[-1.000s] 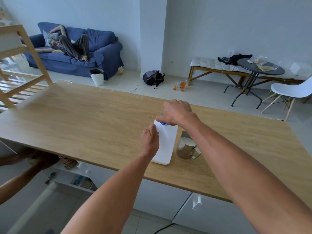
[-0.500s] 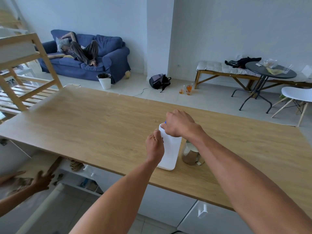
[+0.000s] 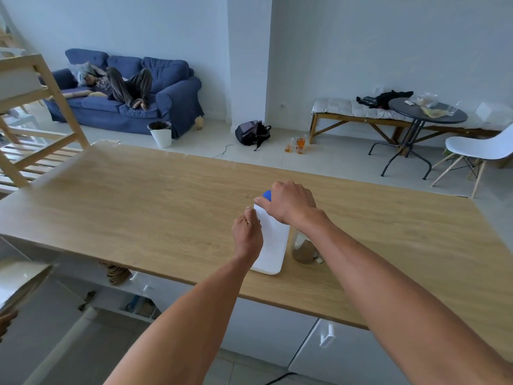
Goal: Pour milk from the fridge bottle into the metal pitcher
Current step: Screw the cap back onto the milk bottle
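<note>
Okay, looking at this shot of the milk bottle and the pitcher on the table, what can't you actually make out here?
Head view only:
- Cap: mostly under the right hand; on or loosened, cannot tell.
- Bottle: opaque, left side behind the left hand; milk level hidden.
- Pitcher: blurred, partly behind the bottle and right forearm; inside and handle unclear.
- Object at the left edge: blurred and cut off.

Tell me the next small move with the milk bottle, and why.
Probably twist the blue cap off. The right hand grips the cap, which looks to be on the bottle; the left hand steadies the bottle upright on the table. The metal pitcher stands just right of it, so nothing can pour until the cap is off.
</note>
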Demonstrator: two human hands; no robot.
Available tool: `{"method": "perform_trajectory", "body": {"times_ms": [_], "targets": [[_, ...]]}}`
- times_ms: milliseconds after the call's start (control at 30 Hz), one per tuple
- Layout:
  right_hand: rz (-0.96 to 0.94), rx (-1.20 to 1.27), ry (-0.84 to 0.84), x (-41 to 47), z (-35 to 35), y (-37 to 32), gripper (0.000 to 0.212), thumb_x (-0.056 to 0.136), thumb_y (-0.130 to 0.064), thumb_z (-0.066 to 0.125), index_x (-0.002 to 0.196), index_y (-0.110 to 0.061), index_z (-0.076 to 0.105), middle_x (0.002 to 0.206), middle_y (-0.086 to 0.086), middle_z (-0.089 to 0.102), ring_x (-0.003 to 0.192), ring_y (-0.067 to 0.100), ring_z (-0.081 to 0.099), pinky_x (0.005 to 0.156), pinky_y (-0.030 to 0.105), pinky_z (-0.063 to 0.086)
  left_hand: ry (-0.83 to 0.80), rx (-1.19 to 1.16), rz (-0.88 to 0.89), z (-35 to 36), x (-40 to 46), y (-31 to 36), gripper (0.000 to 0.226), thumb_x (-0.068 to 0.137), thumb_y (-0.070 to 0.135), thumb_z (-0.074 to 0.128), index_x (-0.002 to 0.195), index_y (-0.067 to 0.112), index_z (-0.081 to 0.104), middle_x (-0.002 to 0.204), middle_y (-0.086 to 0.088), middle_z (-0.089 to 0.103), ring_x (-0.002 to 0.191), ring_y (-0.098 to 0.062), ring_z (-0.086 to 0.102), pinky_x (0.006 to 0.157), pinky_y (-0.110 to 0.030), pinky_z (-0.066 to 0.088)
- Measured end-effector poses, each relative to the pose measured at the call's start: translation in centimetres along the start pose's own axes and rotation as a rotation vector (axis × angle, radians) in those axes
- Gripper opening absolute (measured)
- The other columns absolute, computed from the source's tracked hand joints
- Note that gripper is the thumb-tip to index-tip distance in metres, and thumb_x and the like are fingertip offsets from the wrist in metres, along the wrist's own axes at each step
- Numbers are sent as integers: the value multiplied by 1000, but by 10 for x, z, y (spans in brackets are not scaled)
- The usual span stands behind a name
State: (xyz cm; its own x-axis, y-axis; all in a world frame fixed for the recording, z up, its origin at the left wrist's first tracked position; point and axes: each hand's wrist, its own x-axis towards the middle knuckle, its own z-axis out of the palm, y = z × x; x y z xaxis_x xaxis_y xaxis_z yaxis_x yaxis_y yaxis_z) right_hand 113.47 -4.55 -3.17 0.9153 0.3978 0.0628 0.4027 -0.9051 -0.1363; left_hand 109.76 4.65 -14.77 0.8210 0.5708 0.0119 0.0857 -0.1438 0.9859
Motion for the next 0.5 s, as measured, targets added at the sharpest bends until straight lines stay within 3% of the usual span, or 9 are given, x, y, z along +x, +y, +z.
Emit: {"method": "perform_trajectory", "body": {"times_ms": [133, 233, 300, 400, 500], "targets": [[52, 163, 245, -17, 29, 15, 62, 95, -77, 39, 90, -18, 55, 83, 0, 62, 71, 27, 59, 62, 35, 44, -55, -52, -14, -4, -3, 2, 48, 106, 17, 34, 59, 18, 23, 48, 12, 25, 48, -9, 21, 44, -21, 19], [145, 417, 436, -39, 59, 25, 49, 102, -61, 41, 99, -15, 59, 90, -1, 64, 77, 25, 60, 66, 34, 46, -101, -59, -10, -7, -3, 3, 45, 104, 17, 33, 60, 20, 23, 51, 10, 24, 51, -12, 20, 47, -26, 19], [232, 534, 521, -55, 79, 27, 39, 107, -48, 43, 92, -15, 60, 86, -3, 65, 77, 23, 60, 64, 32, 42, -122, -63, -20, -9, -2, 3, 42, 103, 19, 33, 62, 21, 22, 54, 8, 23, 55, -15, 20, 52, -30, 17], [356, 673, 496, -75, 109, 25, 39, 109, -38, 43, 75, -18, 50, 70, -4, 61, 67, 22, 58, 59, 30, 38, -145, -78, -50, -12, -2, 5, 41, 100, 23, 33, 62, 23, 20, 56, 7, 23, 59, -18, 20, 55, -33, 16], [503, 842, 323, -86, 136, 24, 45, 108, -35, 40, 72, -9, 47, 67, 2, 57, 66, 25, 56, 55, 31, 36, -167, -97, -44, -17, -4, 9, 41, 100, 22, 33, 62, 23, 19, 57, 6, 21, 59, -17, 17, 55, -33, 14]]}}
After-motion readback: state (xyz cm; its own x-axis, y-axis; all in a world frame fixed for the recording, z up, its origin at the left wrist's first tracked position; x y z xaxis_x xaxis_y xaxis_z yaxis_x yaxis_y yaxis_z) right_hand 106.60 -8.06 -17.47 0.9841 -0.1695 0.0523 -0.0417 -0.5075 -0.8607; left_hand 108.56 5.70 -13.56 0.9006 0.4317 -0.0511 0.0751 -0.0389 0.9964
